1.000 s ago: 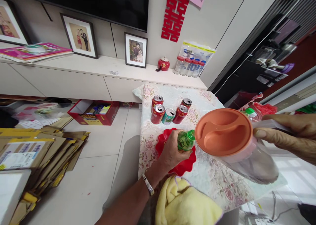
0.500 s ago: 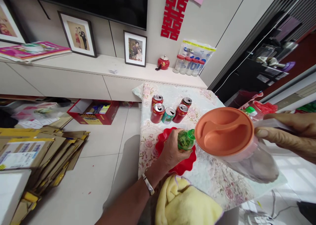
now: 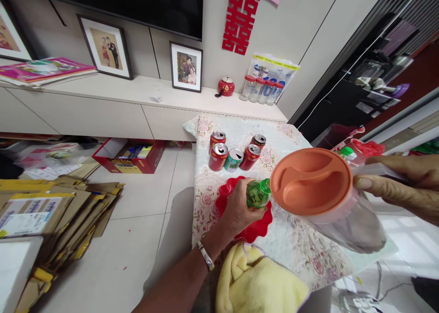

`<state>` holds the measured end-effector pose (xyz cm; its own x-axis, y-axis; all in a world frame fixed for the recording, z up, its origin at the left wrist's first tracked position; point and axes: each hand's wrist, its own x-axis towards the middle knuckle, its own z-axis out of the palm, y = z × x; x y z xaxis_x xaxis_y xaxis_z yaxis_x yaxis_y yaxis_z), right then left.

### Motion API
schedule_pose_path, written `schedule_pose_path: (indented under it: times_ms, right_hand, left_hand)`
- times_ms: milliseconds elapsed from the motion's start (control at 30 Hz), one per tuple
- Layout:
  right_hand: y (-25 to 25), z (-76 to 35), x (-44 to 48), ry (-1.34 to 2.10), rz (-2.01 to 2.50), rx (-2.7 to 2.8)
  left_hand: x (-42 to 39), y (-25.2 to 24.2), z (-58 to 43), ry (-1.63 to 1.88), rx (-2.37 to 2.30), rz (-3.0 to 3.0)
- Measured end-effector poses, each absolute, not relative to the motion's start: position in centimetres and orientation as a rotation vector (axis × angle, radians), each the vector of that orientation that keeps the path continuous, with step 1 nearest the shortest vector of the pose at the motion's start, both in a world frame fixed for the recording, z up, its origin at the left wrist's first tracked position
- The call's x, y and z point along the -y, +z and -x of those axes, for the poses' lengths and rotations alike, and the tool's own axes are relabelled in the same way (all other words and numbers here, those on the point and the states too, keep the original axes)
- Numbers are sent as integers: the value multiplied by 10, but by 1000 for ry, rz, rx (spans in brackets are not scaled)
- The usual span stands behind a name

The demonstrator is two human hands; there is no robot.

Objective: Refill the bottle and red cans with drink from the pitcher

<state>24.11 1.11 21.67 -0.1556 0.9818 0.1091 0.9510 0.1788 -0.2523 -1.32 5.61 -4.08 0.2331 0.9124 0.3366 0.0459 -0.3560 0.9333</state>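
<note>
Flowered tablecloth running up to a long pale cabinet

We see the cloth's far edge meet the cabinet above the middle of the frame, its left edge drop towards the tiled floor, and its right edge slant down to the lower right. Left of the table, a strip of tile runs between it and the stacked cardboard, with a red box further up, by the cabinet.

At centre, we find the left hand curled round a green bottle, the fingers closed on its side; we cannot tell whether the bottle's base touches the red scalloped tray below. Right of centre is the pitcher, its orange lid facing us, its clear body trailing to the lower right. At the right edge of the frame, the right hand pinches the pitcher's handle between thumb and forefinger; we cannot see how its other fingers sit.

Bottle top and lid rim meet in our view, and we cannot tell whether they touch. Four red cans and a teal can stand just beyond the tray, and a yellow towel bunches at the near edge, bottom centre
</note>
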Motion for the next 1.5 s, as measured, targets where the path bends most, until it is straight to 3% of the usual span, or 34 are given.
schedule_pose_path:
  times_ms: [1500]
  right_hand:
    - [214,-231,-10,256,1808,2169]
  left_hand:
    - [-56,-42,12,1251,-902,-1610]
